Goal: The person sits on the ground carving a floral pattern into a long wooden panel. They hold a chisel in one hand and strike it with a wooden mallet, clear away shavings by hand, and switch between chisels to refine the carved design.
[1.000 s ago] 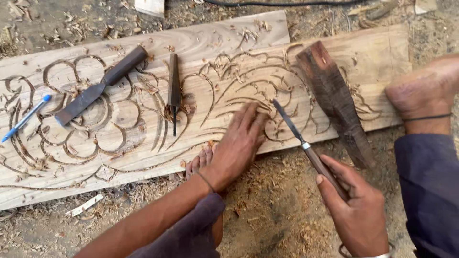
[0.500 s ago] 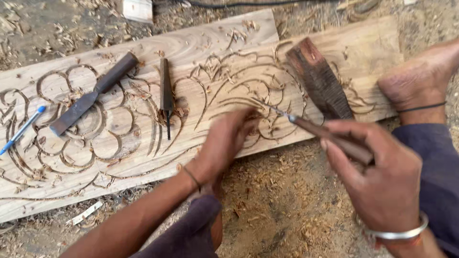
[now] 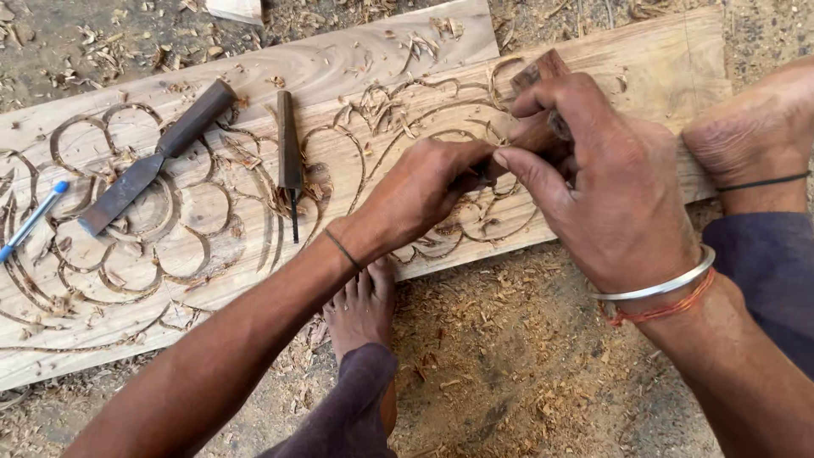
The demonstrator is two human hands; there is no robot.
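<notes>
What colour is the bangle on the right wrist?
Silver, on the bangle beside a reddish thread; the head view shows it.

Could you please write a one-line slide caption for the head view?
Both hands, left hand and right hand, grip a chisel on a floral-carved plank; two spare chisels lie alongside.

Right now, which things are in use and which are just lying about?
In use:
left hand
right hand
chisel gripped by both
carved plank

Lying about:
flat chisel
narrow chisel
blue pen
wood chips
</notes>
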